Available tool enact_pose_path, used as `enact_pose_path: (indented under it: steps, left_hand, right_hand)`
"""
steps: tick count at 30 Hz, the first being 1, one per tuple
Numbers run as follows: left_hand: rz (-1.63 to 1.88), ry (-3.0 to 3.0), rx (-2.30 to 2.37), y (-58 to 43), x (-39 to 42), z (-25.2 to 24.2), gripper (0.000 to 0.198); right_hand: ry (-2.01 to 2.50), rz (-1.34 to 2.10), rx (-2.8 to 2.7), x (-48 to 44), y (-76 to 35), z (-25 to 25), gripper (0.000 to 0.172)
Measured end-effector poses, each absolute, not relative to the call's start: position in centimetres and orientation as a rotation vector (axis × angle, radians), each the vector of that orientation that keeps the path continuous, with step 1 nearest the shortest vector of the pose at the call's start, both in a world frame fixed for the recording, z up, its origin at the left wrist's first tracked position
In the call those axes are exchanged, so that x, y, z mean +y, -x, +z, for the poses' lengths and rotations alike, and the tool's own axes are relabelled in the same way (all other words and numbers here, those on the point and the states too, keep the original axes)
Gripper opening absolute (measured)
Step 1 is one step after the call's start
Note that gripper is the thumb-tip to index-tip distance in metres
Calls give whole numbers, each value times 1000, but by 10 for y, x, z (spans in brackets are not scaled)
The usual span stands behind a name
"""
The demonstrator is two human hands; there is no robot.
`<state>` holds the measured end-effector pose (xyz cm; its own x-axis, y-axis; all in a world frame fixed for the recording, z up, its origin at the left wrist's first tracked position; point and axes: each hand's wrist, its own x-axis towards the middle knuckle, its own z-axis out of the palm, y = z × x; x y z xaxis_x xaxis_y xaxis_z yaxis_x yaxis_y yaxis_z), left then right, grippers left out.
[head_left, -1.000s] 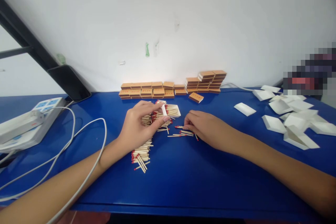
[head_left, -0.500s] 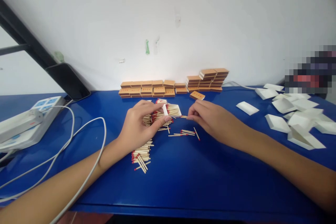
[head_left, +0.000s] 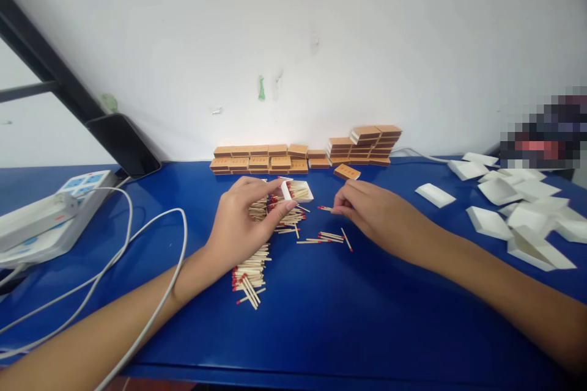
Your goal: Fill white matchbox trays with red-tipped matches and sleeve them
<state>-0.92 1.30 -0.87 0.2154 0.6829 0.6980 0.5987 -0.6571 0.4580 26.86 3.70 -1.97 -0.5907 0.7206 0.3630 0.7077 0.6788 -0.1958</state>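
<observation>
My left hand [head_left: 245, 211] grips a white matchbox tray [head_left: 308, 197] by its near end, between thumb and forefinger. Red-tipped matches [head_left: 299, 190] lie inside the tray. Beneath and beside this hand spreads a heap of loose matches [head_left: 251, 266], partly covered by the hand. My right hand [head_left: 362, 201] pinches a few matches [head_left: 325, 208], their red heads pointing left toward the tray, a small gap apart from it. Several stray matches [head_left: 330, 236] lie on the blue table [head_left: 348, 317] below the two hands.
Orange matchboxes [head_left: 257, 162] stand stacked along the wall, with a taller stack [head_left: 362, 146] to the right and a single box [head_left: 347, 171] before it. White empty trays [head_left: 527, 195] pile up at right. A power strip [head_left: 55, 214], cables [head_left: 132, 244] and a phone [head_left: 123, 143] occupy the left.
My right hand has moved slightly right, its pinched matches now farther from the tray. The left hand still holds the tray. The whole view has shifted a little.
</observation>
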Motion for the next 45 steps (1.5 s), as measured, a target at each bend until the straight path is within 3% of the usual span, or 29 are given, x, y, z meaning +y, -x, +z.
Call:
enact_pose_path:
  steps: [12,28,40,45]
  left_hand:
    - [1439,-2362,1267,10,13,-11,28]
    - [1439,-2400,1229,10,15,-12,29]
    - [1387,-2433,1235,10,14,-11,31]
    - [1380,-2413,1214,9,13,-11,29]
  right_hand:
    - [1423,-40,-2464,66,-306,-4,29]
    - [1806,159,-2464,52,-285,-15,27]
    - [1605,149,-2482,61,-295,-24,29]
    - [1594,118,-2441,60,-294,-24,19]
